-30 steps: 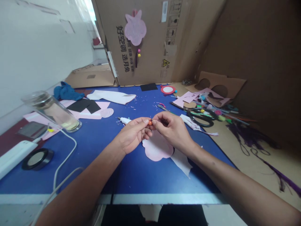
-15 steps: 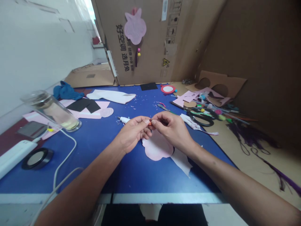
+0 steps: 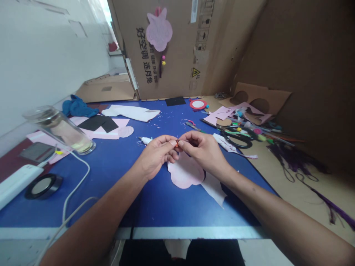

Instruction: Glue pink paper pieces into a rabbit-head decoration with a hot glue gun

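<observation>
My left hand (image 3: 159, 153) and my right hand (image 3: 200, 149) meet fingertip to fingertip above the middle of the table. Both are closed in a pinch on a small orange-red piece (image 3: 176, 143), mostly hidden by the thumbs and fingers, so its kind does not show. Below them a pink scalloped cutout (image 3: 185, 175) lies flat, partly covered by my right hand. A pale pointed scrap (image 3: 214, 190) sticks out from under its right side. Just beyond my left hand is the white tip end of what looks like a glue gun (image 3: 146, 140).
On the left are a glass of water (image 3: 69, 133), black tape (image 3: 43, 186), a white power strip (image 3: 19, 183) and a cable. Scissors (image 3: 238, 138) and pink scraps (image 3: 219, 115) lie to the right, near purple tassels (image 3: 291, 157). A cardboard panel (image 3: 177, 55) stands behind.
Hardly anything differs. Both hands keep the same pinch on the small orange-red piece, and the view has shifted very slightly.
</observation>
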Demonstrator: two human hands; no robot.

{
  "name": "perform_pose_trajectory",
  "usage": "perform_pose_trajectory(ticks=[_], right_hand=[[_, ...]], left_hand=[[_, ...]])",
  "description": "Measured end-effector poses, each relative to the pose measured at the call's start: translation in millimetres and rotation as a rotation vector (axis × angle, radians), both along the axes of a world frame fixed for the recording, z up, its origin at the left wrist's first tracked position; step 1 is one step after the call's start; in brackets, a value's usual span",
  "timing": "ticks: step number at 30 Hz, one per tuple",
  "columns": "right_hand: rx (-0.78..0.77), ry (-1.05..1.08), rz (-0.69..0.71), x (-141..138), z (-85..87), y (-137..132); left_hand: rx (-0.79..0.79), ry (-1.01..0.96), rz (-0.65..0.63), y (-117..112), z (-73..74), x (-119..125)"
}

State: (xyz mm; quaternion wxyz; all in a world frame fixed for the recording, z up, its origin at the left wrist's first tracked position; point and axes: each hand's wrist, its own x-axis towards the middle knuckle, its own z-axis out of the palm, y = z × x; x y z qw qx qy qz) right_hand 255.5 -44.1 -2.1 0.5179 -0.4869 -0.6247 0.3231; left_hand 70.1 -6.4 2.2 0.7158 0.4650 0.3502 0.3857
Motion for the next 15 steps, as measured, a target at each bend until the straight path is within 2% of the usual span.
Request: perform_pose_trajectory(ticks=[7, 15], right_hand=[[-0.02, 0.042, 0.01, -0.4, -1.0, -0.2], [0.024, -0.007, -0.03, -1.8, -4.3, 0.2]], left_hand=[[0.017, 0.001, -0.002, 1.0, -0.9, -1.6], [0.181, 0.113, 0.028, -1.9, -1.1, -1.1]])
